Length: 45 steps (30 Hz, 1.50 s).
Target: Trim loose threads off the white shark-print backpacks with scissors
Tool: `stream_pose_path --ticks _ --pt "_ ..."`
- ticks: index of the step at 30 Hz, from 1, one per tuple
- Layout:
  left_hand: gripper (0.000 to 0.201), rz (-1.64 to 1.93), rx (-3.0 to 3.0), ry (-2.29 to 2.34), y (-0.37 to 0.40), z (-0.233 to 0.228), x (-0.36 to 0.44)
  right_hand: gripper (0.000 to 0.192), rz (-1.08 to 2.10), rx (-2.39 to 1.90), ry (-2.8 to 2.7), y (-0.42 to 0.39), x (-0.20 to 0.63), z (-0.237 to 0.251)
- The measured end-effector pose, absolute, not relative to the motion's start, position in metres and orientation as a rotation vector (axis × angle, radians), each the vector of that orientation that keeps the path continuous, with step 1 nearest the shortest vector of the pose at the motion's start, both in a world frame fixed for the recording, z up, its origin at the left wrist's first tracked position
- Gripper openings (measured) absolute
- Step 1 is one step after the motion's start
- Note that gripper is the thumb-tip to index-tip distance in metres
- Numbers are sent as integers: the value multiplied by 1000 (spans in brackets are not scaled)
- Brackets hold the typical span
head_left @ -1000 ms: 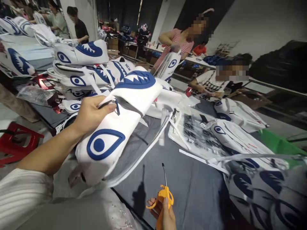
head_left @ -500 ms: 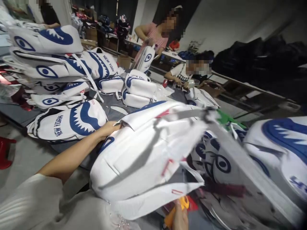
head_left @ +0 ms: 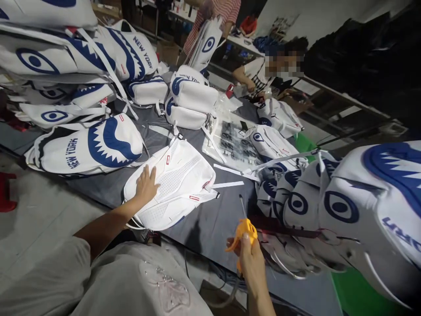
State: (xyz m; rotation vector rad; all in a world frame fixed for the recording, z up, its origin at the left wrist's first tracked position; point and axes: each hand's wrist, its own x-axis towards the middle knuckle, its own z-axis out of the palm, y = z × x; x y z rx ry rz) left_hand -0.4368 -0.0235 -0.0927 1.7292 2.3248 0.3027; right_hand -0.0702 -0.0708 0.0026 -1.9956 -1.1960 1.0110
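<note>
head view. left hand (head_left: 145,183), fingers spread flat, palm pressed on a white backpack (head_left: 174,186) lying back-panel up on the dark grey bench (head_left: 210,224); the panel shows perforated mesh padding, smooth leather-like edges and small red tabs. right hand (head_left: 251,261), fingers curled tight round orange plastic-handled scissors (head_left: 242,224), thin dark blades pointing up and away from the hand, just right of the backpack. left of the left hand, a stack of finished bags (head_left: 88,149), glossy white with blue shark-mouth and eye prints. right of the right hand, more printed bags (head_left: 345,210) with rounded fronts. beyond the backpack, a clear plastic sheet (head_left: 235,145). a seated person (head_left: 259,74) works at the far end.
</note>
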Motion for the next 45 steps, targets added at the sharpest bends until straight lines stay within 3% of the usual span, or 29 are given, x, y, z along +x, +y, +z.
stream_pose_path --ticks 4,7,11,14,22,28,32,36,40,43,45 --pt "61 326 1684 2254 -20 -90 -449 70 1328 -1845 -1602 -31 -124 7" --pt "57 510 1597 2193 -29 -79 -459 51 1407 -1821 -1786 26 -162 2" --pt "49 921 1078 1786 -46 -68 -487 35 1398 -1927 -1638 112 -181 4" --pt "44 1058 614 1473 -51 -72 -515 34 1691 -1895 -1772 140 -183 8" --pt "40 1023 105 1302 -34 -94 -543 35 1938 -1723 -2106 124 -219 18" --pt "42 915 70 1365 -23 -90 -546 31 1896 -1630 -2236 118 -259 22" --pt "42 904 104 1387 -23 -89 -545 30 1632 -1755 -2226 114 -264 33" --pt "44 949 178 1415 -26 -90 -542 32 1976 -1659 -2336 113 -251 35" --pt "41 1003 209 1448 -29 -91 -540 31 1710 -1962 -2165 116 -230 20" --pt "43 1039 220 1420 -32 -93 -539 38 2215 -1631 -2251 110 -218 9" --pt "44 1054 214 1415 -33 -94 -538 39 2259 -1541 -2175 105 -212 5"
